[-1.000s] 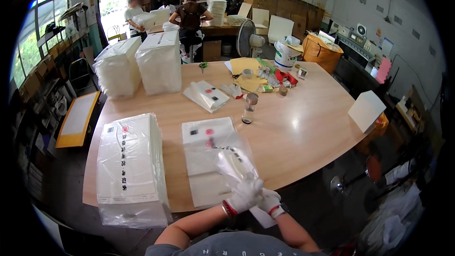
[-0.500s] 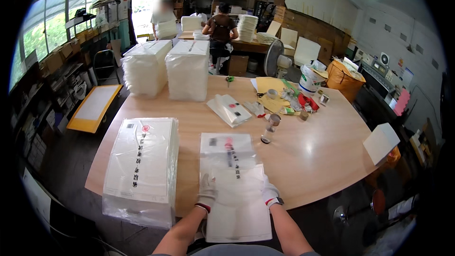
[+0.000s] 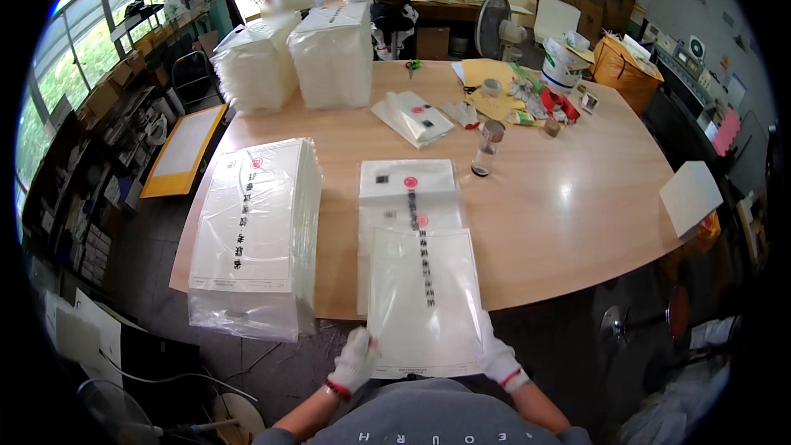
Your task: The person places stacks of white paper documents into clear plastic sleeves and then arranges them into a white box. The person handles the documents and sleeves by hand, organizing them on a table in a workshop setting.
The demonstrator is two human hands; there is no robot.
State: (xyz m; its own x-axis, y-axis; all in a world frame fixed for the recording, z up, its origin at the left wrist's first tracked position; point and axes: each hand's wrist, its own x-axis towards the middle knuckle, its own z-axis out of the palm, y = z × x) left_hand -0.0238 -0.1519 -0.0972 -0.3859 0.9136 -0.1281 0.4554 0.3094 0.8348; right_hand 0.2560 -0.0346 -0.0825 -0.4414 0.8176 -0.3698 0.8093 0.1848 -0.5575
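Observation:
In front of me a white printed paper stack (image 3: 412, 313) in a clear plastic bag lies half on the table edge and half over my lap. My left hand (image 3: 356, 358), in a white glove with a red cuff, is closed at its near left edge. At the near right edge my right hand (image 3: 499, 356), gloved too, grips the side, some fingers hidden underneath. Beneath its far end lie flat clear plastic bags (image 3: 383, 189) with a red emblem and dark printing. To the left stands a tall pile of bagged papers (image 3: 255, 222).
Two more tall wrapped stacks (image 3: 329, 58) stand at the far left. Loose plastic bags (image 3: 412, 119), a clear jar (image 3: 488, 148), green scissors (image 3: 412, 67), tape (image 3: 491, 87) and a white bucket (image 3: 563, 66) are farther back. A white box (image 3: 690, 198) sits at the right edge. Two people work beyond.
Both hands have moved toward my body and down along the bagged papers, now holding the near end. The print shows through clear plastic, and my view has tilted lower.

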